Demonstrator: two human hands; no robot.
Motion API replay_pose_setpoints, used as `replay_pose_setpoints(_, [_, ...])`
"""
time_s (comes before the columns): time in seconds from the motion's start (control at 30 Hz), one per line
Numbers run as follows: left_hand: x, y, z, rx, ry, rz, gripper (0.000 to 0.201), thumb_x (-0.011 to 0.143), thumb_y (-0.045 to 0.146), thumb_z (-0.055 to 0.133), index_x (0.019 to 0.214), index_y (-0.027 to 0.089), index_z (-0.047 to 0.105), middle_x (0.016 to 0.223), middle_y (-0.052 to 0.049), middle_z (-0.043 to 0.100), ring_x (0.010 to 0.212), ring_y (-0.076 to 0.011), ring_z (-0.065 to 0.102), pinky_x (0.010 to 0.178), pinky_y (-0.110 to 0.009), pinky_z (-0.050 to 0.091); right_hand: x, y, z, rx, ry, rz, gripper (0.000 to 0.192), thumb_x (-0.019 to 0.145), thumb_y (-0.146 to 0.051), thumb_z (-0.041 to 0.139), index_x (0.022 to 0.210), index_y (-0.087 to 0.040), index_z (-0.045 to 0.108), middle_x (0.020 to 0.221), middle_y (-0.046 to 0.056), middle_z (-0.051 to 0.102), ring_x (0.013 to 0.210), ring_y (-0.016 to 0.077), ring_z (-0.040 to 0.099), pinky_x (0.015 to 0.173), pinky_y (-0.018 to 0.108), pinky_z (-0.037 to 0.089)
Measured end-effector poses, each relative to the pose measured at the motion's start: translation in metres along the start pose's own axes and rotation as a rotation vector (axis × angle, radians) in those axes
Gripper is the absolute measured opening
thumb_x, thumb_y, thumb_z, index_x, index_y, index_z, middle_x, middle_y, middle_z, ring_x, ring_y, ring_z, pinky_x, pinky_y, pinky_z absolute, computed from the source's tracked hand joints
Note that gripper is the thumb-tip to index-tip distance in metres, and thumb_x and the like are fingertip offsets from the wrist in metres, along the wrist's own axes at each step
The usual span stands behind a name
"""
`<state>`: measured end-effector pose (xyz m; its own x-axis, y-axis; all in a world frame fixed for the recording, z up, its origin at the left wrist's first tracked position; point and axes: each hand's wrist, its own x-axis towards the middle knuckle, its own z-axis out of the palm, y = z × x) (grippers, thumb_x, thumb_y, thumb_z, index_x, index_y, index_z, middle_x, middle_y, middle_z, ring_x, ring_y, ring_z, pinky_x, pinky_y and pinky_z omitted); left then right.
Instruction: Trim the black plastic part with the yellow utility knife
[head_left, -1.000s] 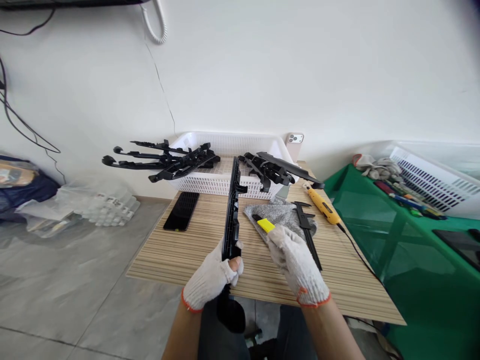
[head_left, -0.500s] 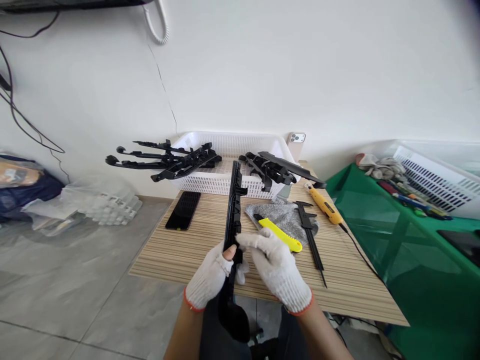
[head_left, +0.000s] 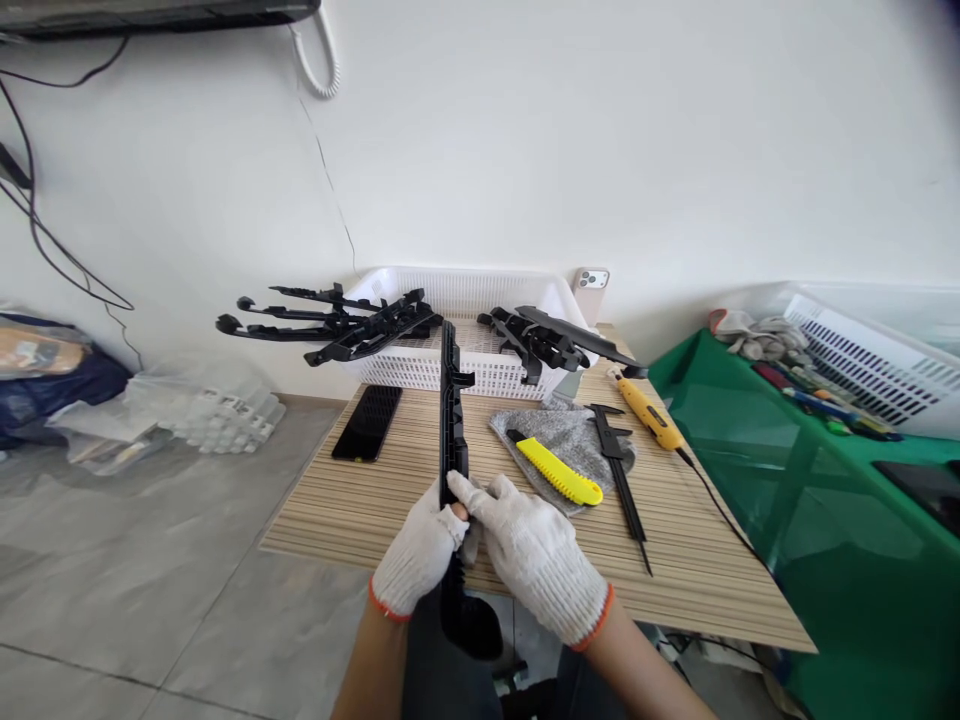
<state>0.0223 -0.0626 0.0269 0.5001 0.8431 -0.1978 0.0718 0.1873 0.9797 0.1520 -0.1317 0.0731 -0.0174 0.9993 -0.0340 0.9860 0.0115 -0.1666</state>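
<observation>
Both gloved: left hand [head_left: 418, 553] clenched round a long black plastic part [head_left: 450, 420], right hand [head_left: 536, 553] gripping it too, at the table's [head_left: 360, 500] near edge. Just right, a yellow utility knife [head_left: 557, 470] on grey cloth [head_left: 574, 435], calipers [head_left: 621, 470] beside. Left, a black phone [head_left: 367, 422]. Along the far edge, a white basket [head_left: 480, 330] draped with black parts [head_left: 337, 325].

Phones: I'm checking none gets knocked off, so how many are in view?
2. A black slab phone lies face up on the striped tabletop's left side; a pale phone leans upright against the wall behind the white plastic basket. Others may be hidden.
</observation>
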Motion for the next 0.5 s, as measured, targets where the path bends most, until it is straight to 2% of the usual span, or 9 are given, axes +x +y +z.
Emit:
replay_pose_setpoints(0.13, [0.000, 0.001, -0.003, 0.077, -0.034, 0.043, 0.039, 0.075, 0.053, 0.066, 0.091, 0.018, 0.060, 0.062, 0.003, 0.057, 0.051, -0.0131, 0.048, 0.051, -0.027, 0.044, -0.001, 0.011, 0.010, 0.249, 0.105, -0.059, 0.051, 0.094, -0.017, 0.044, 0.139, -0.037, 0.058, 0.101, 0.005, 0.063, 0.083, 0.0165, 0.067, 0.068, 0.024, 0.051])
replay_pose_setpoints(0.23, [-0.001, 0.007, -0.003, 0.130, -0.007, 0.073, 0.039, 0.079, 0.054, 0.066, 0.094, 0.018, 0.066, 0.082, -0.005, 0.070, 0.071, -0.0192, 0.062, 0.072, -0.032, 0.053, -0.002, 0.014, 0.021, 0.496, 0.244, -0.022, 0.044, 0.096, -0.018, 0.040, 0.128, -0.032, 0.065, 0.101, 0.004, 0.061, 0.085, 0.0150, 0.066, 0.074, 0.025, 0.052])
replay_pose_setpoints(0.3, [-0.001, 0.010, -0.002, 0.103, 0.047, 0.070, 0.040, 0.081, 0.055, 0.066, 0.099, 0.019, 0.069, 0.100, -0.008, 0.073, 0.097, -0.0244, 0.066, 0.096, -0.035, 0.049, -0.005, 0.012, 0.028, 0.615, 0.315, 0.034, 0.044, 0.095, -0.019, 0.039, 0.133, -0.030, 0.059, 0.110, 0.005, 0.060, 0.089, 0.0150, 0.066, 0.078, 0.027, 0.053])
replay_pose_setpoints(0.37, [-0.002, 0.012, 0.001, 0.025, 0.109, 0.026, 0.046, 0.081, 0.059, 0.065, 0.101, 0.018, 0.070, 0.108, -0.010, 0.073, 0.113, -0.0281, 0.063, 0.107, -0.038, 0.043, -0.009, 0.007, 0.034, 0.677, 0.298, 0.074, 0.052, 0.093, -0.021, 0.043, 0.144, -0.029, 0.047, 0.118, 0.007, 0.059, 0.090, 0.0159, 0.066, 0.080, 0.030, 0.053])
replay_pose_setpoints(0.5, [-0.001, 0.014, 0.005, -0.133, 0.178, -0.111, 0.057, 0.070, 0.068, 0.070, 0.091, 0.015, 0.069, 0.092, -0.011, 0.076, 0.101, -0.0317, 0.069, 0.093, -0.039, 0.053, -0.014, -0.009, 0.043, 0.651, 0.198, 0.133, 0.078, 0.082, -0.030, 0.059, 0.155, -0.025, 0.031, 0.118, 0.008, 0.061, 0.095, 0.0234, 0.067, 0.081, 0.037, 0.055])
